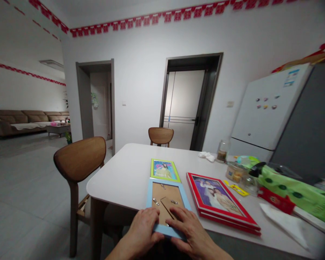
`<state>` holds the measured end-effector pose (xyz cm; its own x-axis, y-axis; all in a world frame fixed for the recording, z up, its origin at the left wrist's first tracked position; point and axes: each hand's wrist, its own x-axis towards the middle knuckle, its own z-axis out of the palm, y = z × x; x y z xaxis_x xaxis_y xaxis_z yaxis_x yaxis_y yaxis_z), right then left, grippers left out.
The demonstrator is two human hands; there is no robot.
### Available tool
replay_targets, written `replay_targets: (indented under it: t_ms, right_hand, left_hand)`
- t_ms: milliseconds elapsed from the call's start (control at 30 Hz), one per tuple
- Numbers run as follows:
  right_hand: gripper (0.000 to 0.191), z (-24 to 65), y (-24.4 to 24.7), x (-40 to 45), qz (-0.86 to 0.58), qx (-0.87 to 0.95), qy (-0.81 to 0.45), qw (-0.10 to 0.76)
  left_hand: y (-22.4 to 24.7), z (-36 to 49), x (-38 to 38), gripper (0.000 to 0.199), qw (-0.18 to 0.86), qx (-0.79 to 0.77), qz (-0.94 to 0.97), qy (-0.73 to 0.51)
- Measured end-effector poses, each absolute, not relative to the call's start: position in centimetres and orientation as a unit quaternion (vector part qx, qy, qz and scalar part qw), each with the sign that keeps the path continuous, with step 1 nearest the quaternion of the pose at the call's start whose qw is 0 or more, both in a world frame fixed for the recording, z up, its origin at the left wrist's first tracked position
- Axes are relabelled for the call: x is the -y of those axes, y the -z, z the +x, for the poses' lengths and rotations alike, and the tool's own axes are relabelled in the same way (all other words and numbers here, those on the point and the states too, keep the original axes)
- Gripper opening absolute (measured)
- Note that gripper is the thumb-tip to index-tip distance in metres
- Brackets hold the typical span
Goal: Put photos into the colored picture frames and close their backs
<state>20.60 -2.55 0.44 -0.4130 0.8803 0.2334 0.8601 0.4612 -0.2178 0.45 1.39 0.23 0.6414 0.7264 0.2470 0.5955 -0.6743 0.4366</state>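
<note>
A light blue photo frame lies face down at the near edge of the white table, its brown backing board showing. Small metal clips sit around the board, and a thin dark L-shaped line or piece crosses its middle; I cannot tell which. My left hand grips the frame's near left corner, fingers on top and thumb at the near edge. With fingers over the board by the near clip, my right hand holds the near right side. Touching the far edge is a green photo frame, picture up.
Stacked red photo frames lie to the right. Beyond them are a glass jar, tissue, a plastic tub, a yellow packet and a green bag. Wooden chairs stand left and behind the table.
</note>
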Motion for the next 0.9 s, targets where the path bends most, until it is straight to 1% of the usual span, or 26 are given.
replay_targets:
  t_ms: [233, 367, 600, 667, 767, 833, 900]
  right_hand:
    - [0.039, 20.6, -1.2, 2.7, -0.492, 0.858, -0.027, 0.144]
    - [0.038, 20.6, -1.2, 2.7, -0.482, 0.863, -0.033, 0.144]
    - [0.034, 20.8, -0.5, 2.6, -0.475, 0.859, -0.057, 0.184]
    - [0.038, 21.0, -0.5, 2.4, -0.491, 0.844, -0.065, 0.204]
    - [0.039, 21.4, -0.7, 1.1, -0.561, 0.793, -0.05, 0.232]
    - [0.035, 21.5, -0.8, -0.2, -0.599, 0.768, -0.026, 0.225]
    - [0.032, 21.6, -0.8, -1.6, -0.613, 0.764, -0.015, 0.201]
  left_hand:
    - [-0.9, 0.8, -0.9, 0.029, 0.138, -0.377, 0.896, -0.19]
    - [-0.9, 0.9, -1.0, 0.032, 0.145, -0.385, 0.892, -0.187]
    - [-0.8, 0.8, -1.2, 0.037, 0.155, -0.385, 0.889, -0.194]
    - [-0.8, 0.8, -1.2, 0.037, 0.16, -0.385, 0.887, -0.2]
    - [-0.7, 0.7, -1.3, 0.033, 0.162, -0.384, 0.886, -0.205]
    - [-0.6, 0.7, -1.3, 0.031, 0.158, -0.384, 0.887, -0.203]
    - [-0.5, 0.6, -1.3, 0.031, 0.154, -0.384, 0.888, -0.2]
